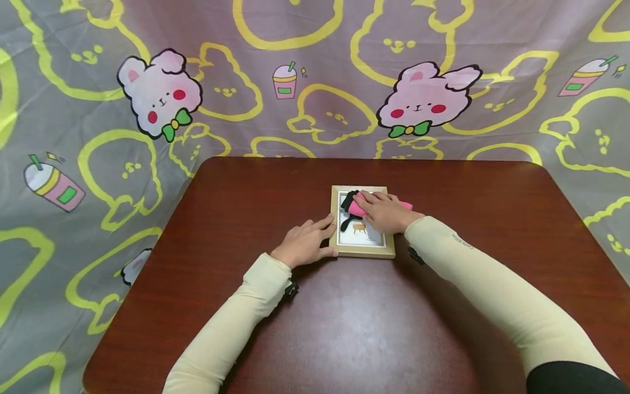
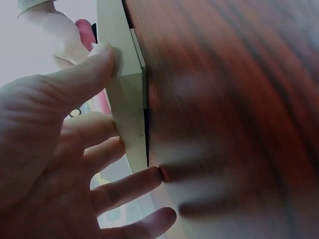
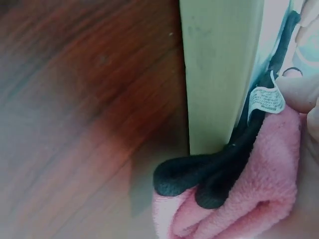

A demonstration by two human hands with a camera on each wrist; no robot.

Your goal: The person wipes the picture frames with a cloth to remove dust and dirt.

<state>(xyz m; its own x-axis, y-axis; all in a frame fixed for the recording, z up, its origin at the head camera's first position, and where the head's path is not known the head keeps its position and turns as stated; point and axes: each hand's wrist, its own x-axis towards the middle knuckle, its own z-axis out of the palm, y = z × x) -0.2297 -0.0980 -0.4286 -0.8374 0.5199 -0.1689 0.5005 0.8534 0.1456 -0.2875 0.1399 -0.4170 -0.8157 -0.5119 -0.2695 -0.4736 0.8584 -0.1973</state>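
Note:
A picture frame [image 1: 361, 251] with a pale wood-look border lies on the brown table, a small drawing behind its glass. My left hand [image 1: 304, 243] is at its left side, thumb by the near corner and fingertips along the edge; in the left wrist view the fingers [image 2: 132, 186] are spread and fairly straight. Over the glass, my right hand [image 1: 386, 213] grips a bunched pink cloth [image 1: 358, 204] with black trim. The right wrist view shows this cloth [image 3: 271, 164] folded over the frame's border [image 3: 214, 74], with a white label [image 3: 267, 99] near the thumb.
The dark red-brown table [image 1: 256, 197] extends around the frame on all sides. A patterned curtain [image 1: 334, 71] with rabbits and drink cups hangs behind the table and along its left side. Both forearms wear cream sleeves [image 1: 236, 320].

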